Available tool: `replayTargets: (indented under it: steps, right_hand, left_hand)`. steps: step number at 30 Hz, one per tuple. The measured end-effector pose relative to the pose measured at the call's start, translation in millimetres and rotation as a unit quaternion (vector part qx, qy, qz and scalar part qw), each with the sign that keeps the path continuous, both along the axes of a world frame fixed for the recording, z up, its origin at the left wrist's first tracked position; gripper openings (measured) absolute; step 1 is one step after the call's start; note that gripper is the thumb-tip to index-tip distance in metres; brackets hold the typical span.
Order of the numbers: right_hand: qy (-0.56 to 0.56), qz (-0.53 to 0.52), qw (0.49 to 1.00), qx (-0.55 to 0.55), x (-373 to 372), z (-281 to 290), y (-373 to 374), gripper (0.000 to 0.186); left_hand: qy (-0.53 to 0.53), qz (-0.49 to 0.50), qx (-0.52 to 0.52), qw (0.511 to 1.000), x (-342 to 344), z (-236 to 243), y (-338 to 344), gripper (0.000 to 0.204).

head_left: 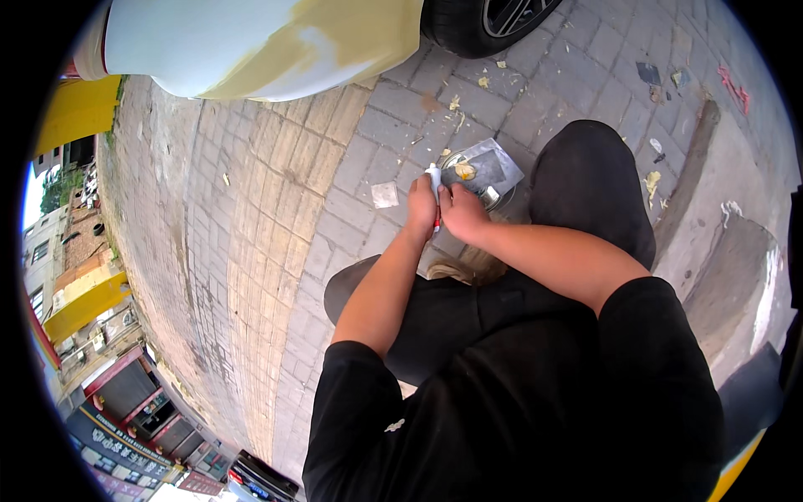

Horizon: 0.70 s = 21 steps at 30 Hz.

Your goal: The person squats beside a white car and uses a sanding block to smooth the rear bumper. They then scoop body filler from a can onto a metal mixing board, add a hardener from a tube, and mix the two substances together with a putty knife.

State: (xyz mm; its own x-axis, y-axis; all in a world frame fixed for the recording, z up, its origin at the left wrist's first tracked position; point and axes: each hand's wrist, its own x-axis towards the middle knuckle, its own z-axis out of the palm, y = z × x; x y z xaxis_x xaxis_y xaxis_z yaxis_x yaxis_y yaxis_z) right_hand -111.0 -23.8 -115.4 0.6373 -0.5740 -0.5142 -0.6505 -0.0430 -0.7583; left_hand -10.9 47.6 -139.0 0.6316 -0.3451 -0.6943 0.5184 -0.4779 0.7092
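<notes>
The left hand (421, 204) is closed around one white tube (433, 176). The right hand (463, 212) is bent against the tube's right side; whether it grips, I cannot tell. Just beyond sits one grey board (505, 162) bearing one yellow dollop (464, 171). Far left, one car (251, 42).

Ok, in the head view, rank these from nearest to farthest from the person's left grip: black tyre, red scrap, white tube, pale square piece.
From the left grip:
1. White tube: held in it.
2. Pale square piece: just left, on the paving.
3. Black tyre: ahead, at the top edge.
4. Red scrap: far right.
</notes>
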Motion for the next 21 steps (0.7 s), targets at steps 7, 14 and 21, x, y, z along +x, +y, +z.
replayTargets:
  steps: [7, 14, 21]
  right_hand:
    - [0.089, -0.174, 0.957, -0.215, 6.1, -7.9, -42.8, 0.044]
    - [0.233, -0.149, 0.952, -0.131, -12.1, -40.5, -90.7, 0.045]
    - [0.222, -0.078, 0.963, -0.135, -18.7, -52.5, -94.6, 0.040]
  left_hand:
    - [-0.005, 0.078, -0.109, 0.991, 26.5, 39.6, -25.0, 0.036]
    - [0.017, 0.103, -0.187, 0.977, 41.5, 66.6, -56.3, 0.037]
    - [0.042, 0.112, -0.222, 0.968, 55.0, 80.2, -55.2, 0.038]
